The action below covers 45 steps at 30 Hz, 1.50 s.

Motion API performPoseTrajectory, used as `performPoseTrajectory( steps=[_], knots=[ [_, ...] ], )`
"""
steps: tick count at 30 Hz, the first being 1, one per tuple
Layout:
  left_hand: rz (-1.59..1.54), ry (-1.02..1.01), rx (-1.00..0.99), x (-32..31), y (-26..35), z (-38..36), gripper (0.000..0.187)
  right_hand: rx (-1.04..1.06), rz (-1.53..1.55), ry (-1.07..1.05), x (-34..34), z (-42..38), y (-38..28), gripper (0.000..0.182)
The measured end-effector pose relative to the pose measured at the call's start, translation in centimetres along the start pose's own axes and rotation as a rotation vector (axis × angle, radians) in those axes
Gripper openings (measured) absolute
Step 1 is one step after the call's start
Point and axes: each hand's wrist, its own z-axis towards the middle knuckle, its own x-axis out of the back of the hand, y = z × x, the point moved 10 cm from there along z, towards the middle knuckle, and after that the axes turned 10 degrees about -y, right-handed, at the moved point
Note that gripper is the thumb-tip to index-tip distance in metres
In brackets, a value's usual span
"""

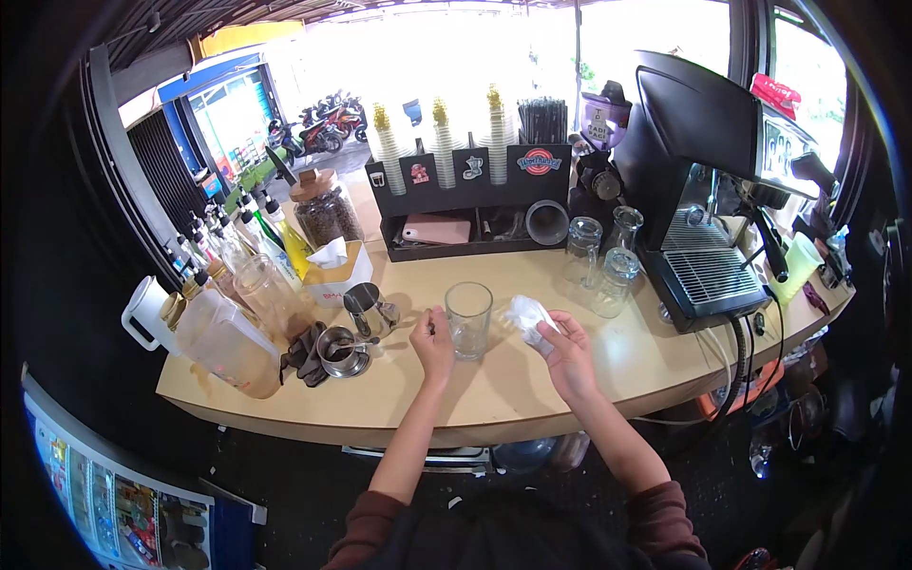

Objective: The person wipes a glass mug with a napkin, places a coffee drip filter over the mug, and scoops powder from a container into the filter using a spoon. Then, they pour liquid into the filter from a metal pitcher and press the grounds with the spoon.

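Note:
A clear drinking glass (468,323) stands upright near the middle of the counter. My left hand (434,344) is closed against its left side, with the fingers curled; whether they wrap a handle is hidden. To the right of the glass, my right hand (567,356) pinches a crumpled white tissue (528,321) between thumb and fingers. The tissue is apart from the glass. Left of my left hand are a steel milk pitcher (366,309) and a small metal cup (342,353) with a spoon-like tool in it, beside a dark cloth (305,356).
Upturned glasses (616,283) stand right of centre, before a black espresso machine (708,237). At the back is a black organizer (465,209) with stacked plastic cups. Bottles, a plastic jug (228,337), a tissue box (339,275) and a coffee-bean jar (326,214) crowd the left.

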Motion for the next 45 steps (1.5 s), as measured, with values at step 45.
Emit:
performPoseTrajectory(
  steps=[45],
  knots=[
    [0.035, -0.227, -0.031, 0.6, -1.1, 0.0, 0.028, -0.192, -0.366, -0.251, 3.2, 9.2, 6.7, 0.014]
  ],
)
